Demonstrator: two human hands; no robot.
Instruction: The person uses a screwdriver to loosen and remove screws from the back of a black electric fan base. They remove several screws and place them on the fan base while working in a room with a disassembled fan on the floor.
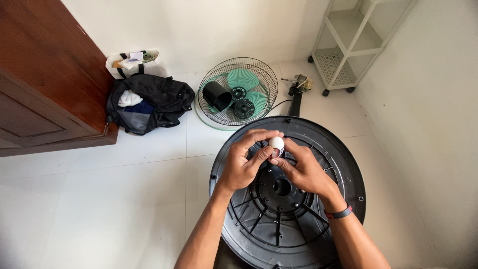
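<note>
Both hands, left hand [242,167] and right hand [303,172], pinch one small white rounded cap [276,144] between fingertips, above one round black ribbed plastic base [343,164]; one wire fan grille [238,90] lies beyond on the floor.

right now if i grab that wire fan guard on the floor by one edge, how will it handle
The wire fan guard looks light and springy, being thin wires. It holds loose green blades and a black cup-shaped part, which would probably slide or spill if it tilts.

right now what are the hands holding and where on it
Both hands, left hand and right hand, pinch a small white rounded object between fingertips, left from its left side, right from below and right, above the black round fan base.
</note>
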